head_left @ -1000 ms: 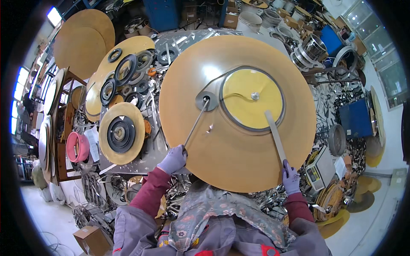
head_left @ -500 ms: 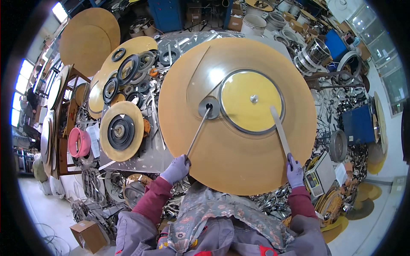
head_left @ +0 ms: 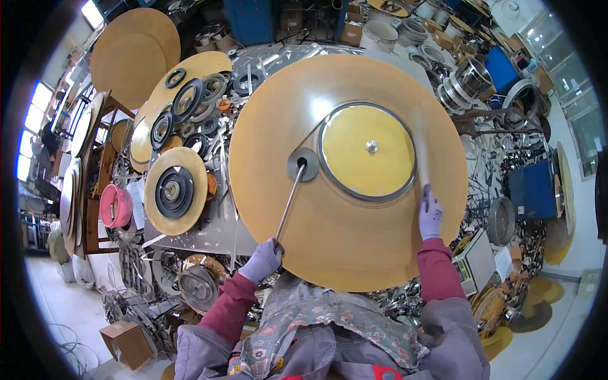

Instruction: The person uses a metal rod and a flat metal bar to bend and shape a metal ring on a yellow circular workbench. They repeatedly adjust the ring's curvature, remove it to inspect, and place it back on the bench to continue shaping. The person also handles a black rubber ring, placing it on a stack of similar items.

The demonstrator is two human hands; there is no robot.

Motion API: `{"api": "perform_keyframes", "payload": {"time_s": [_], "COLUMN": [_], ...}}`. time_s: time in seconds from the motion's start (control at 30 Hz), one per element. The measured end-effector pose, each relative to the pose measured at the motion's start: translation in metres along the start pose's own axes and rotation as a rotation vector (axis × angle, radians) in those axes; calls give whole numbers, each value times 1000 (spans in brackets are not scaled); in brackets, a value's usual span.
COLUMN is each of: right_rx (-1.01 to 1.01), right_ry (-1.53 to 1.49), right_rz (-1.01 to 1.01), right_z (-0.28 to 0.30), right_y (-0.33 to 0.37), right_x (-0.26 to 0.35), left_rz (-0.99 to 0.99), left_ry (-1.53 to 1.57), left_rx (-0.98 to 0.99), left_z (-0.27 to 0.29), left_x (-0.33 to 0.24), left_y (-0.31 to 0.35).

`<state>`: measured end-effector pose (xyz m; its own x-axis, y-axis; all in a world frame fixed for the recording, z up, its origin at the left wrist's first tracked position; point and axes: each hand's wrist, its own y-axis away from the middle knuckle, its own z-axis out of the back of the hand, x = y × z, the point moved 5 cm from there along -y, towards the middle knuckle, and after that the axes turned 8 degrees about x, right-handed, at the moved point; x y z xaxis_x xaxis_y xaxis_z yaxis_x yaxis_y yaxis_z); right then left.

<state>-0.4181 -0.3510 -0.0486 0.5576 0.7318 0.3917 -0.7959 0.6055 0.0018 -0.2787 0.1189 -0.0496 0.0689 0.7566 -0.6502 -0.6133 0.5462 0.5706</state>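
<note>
The large tan disc (head_left: 348, 244) occupies the centre, above the worktable (head_left: 206, 235). Its broad, smooth face appears to provide flat support for the parts on it.

The left hand (head_left: 261, 260), gloved, is closed around the near end of a slim metal rod (head_left: 289, 209). The far tip sits at the dark centre of a grey washer-shaped disc (head_left: 310, 170); the rod's length presumably allows control from the near edge without reaching.

The right hand (head_left: 430, 216), also gloved, grips the near end of a flat bar (head_left: 423, 152). The bar points away along the right side of a round yellow plate (head_left: 361, 168), probably to guide its edge. Motion blur hides its outline; contact with the plate cannot be confirmed.

The matte yellow plate carries a shiny metal knob (head_left: 372, 147) and a dark, narrow rim. A thin strip (head_left: 311, 134) runs between this rim and the grey disc.
</note>
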Motion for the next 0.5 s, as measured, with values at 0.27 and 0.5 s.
{"api": "perform_keyframes", "payload": {"time_s": [0.27, 0.5], "right_rx": [4, -62], "right_ry": [84, -110], "right_rz": [71, 143], "right_z": [-2, 10], "right_y": [4, -8], "right_x": [-9, 1], "left_rz": [13, -1], "left_ry": [32, 6], "left_rx": [17, 13], "left_z": [-11, -38], "left_x": [-5, -19], "left_y": [10, 44]}}
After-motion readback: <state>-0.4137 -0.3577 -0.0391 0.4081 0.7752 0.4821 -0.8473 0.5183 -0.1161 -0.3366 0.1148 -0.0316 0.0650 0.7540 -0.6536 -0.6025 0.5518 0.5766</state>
